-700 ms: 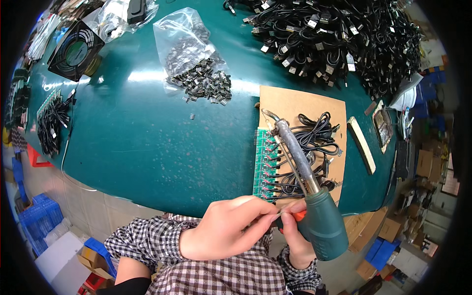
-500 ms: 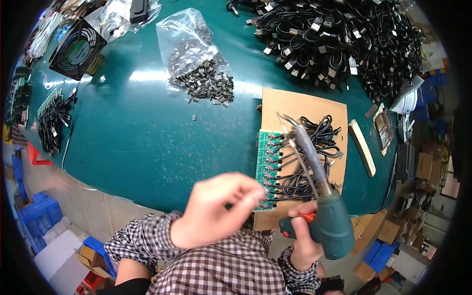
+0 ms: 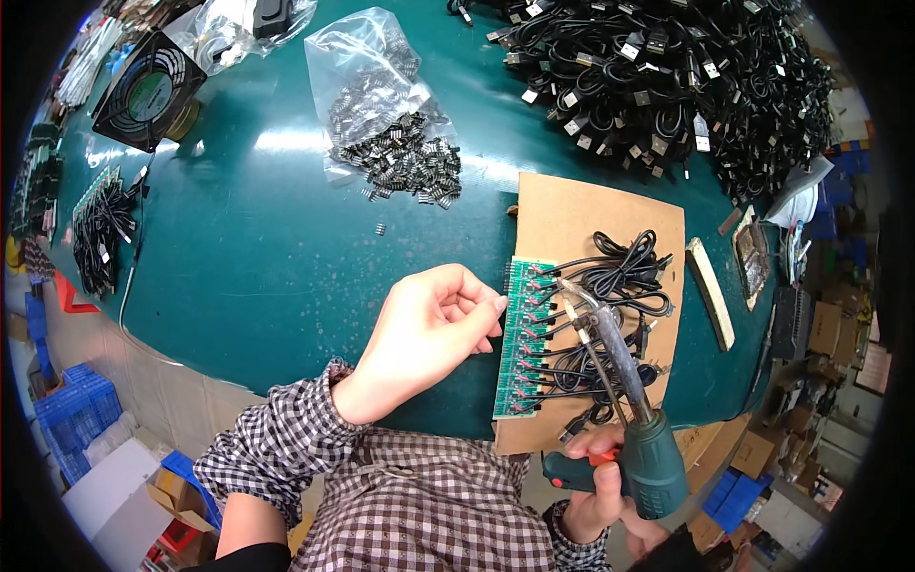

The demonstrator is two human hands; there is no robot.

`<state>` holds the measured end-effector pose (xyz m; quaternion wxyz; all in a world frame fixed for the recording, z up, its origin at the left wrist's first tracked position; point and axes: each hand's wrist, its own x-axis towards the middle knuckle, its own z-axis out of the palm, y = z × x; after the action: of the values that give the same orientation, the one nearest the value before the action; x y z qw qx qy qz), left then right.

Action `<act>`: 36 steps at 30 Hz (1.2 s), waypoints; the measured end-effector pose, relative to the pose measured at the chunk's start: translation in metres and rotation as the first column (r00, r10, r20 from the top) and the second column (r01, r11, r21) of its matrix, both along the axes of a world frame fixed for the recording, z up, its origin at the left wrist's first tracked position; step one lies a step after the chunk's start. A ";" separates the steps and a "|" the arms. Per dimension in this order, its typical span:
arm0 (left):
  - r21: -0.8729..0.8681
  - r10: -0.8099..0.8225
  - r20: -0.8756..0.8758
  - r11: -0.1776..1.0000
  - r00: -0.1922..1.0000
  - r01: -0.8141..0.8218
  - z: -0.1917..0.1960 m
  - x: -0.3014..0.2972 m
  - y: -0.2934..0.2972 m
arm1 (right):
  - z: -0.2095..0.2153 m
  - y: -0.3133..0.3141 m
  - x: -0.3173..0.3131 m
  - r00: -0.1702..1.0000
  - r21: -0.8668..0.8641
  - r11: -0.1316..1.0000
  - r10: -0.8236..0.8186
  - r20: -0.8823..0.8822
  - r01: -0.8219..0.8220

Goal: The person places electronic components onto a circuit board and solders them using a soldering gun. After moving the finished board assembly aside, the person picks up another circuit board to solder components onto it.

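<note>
My right hand (image 3: 600, 488) is wrapped round the handle of a green soldering gun (image 3: 653, 467). Its metal barrel slants up and left, and the tip sits over the black leads beside a strip of green circuit boards (image 3: 520, 353). My left hand (image 3: 434, 319) has thumb and forefinger pinched together at the strip's left edge, other fingers curled. Whatever is in the pinch, if anything, is too small to make out. Black USB cables (image 3: 624, 262) run from the boards and lie coiled on a brown cardboard sheet (image 3: 600, 202).
A large heap of black USB cables (image 3: 658, 86) covers the far right. Small pin connectors (image 3: 405, 162) spill from a plastic bag (image 3: 357, 57). A fan (image 3: 151, 91) and a wired board bundle (image 3: 100, 229) stand left. A pale bar (image 3: 710, 294) lies right of the cardboard.
My left hand has moved up along the boards' left edge, its blur gone. The soldering gun has come down, its tip now lower, nearer the boards. The whole view has shifted slightly.
</note>
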<state>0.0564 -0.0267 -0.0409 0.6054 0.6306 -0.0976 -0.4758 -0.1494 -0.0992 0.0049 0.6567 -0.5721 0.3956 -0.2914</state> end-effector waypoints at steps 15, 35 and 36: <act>-0.032 -0.037 -0.112 0.999 0.993 0.033 -0.003 0.007 -0.002 | -0.008 0.008 -0.014 0.997 0.019 0.999 -0.025 -0.075 0.026; -0.079 -0.033 -0.158 0.997 0.987 0.020 -0.008 0.004 -0.001 | -0.011 0.009 -0.015 0.991 -0.054 0.999 -0.001 -0.133 -0.006; -0.079 -0.035 -0.157 0.997 0.987 0.023 -0.008 0.005 -0.001 | -0.010 0.009 -0.014 0.991 -0.056 0.998 0.007 -0.132 -0.015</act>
<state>0.0609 -0.0273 -0.0491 0.6279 0.5657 -0.0765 -0.5290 -0.1638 -0.0899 -0.0056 0.6142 -0.6107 0.4266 -0.2603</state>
